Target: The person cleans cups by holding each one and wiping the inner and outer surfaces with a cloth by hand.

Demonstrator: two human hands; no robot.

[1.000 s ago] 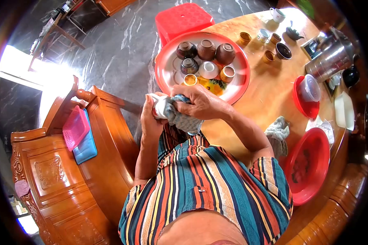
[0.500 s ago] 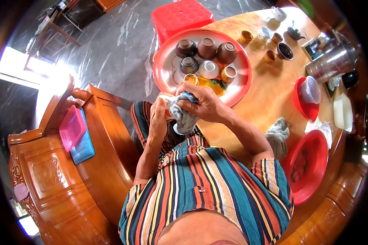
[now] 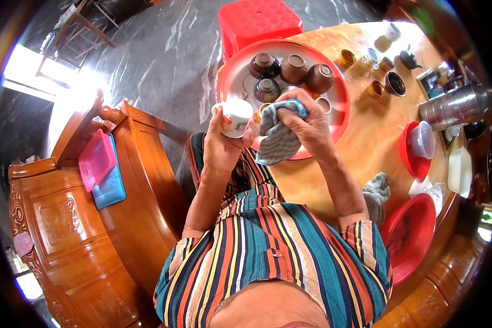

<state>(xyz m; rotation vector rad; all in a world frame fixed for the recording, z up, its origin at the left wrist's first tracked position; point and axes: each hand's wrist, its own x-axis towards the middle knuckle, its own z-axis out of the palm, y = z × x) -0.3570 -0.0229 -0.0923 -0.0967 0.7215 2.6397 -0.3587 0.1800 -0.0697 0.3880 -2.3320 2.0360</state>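
Observation:
A white cup [image 3: 236,116] with a red and green pattern is in my left hand [image 3: 222,152], whose fingers curl round its side. To its right, my right hand [image 3: 311,124] grips a grey-blue striped cloth [image 3: 277,139] that hangs loosely down. Cup and cloth look slightly apart. Behind both hands lies a round tray [image 3: 341,104] with a red rim. Several dark cups [image 3: 294,68] stand upside down on it; the smaller cups near its front are partly hidden by my right hand and the cloth.
On the wooden table [image 3: 350,142] at right are small brown cups [image 3: 375,88], a crumpled grey cloth [image 3: 376,191], a red basin [image 3: 410,235], a metal pot [image 3: 452,106] and a white container [image 3: 460,172]. A red stool [image 3: 259,22] stands beyond the tray. A wooden bench [image 3: 142,164] is at left.
My right hand has drawn the cloth away from the cup to the right, and the cloth now hangs open. The cup, mostly covered before, shows plainly in my left hand.

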